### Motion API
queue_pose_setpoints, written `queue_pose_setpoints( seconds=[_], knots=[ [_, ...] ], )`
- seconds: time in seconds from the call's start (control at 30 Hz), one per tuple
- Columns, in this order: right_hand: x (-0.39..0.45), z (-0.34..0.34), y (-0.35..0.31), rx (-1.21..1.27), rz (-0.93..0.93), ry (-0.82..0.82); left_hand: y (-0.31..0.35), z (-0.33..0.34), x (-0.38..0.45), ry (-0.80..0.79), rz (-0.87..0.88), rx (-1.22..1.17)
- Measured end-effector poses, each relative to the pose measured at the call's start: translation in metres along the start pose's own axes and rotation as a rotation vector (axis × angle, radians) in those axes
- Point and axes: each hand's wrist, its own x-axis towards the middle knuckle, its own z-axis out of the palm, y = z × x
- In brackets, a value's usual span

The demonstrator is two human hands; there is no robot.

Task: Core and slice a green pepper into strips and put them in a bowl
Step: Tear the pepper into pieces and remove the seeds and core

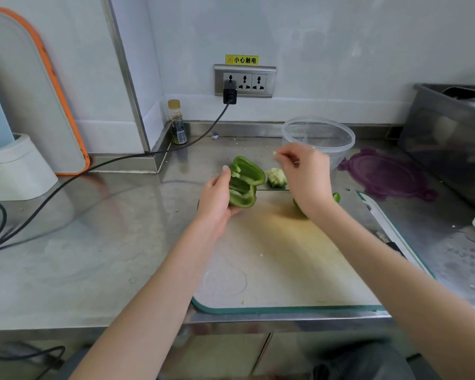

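Two hands over one cutting board (272,242): left (217,198) grips one pepper half (244,182), right (305,174) pinches a seed

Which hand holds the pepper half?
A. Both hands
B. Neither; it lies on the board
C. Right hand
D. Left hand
D: the left hand grips the pepper half, while the right hand is raised apart from it, pinching a small pale bit.

Green pepper half (244,185) hollow, cut side up; core (276,177) beside; bowl (318,138) behind.
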Motion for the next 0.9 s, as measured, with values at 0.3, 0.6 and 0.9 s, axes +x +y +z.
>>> queue_pose_setpoints(
  seconds=[0.3, 0.6, 0.9],
  knots=[
    [-0.005, 0.014, -0.018, -0.128, 0.083, -0.53, -0.006, -0.004, -0.001, -0.04, 0.236, 0.328],
    [0.002, 0.017, -0.017, -0.145, 0.155, -0.787, -0.016, -0.009, 0.001, -0.051, 0.576, 0.731],
    [0.002, 0.013, -0.009, -0.045, 0.098, -0.89, -0.014, -0.011, 0.0, -0.092, 0.544, 0.755]
  ],
)
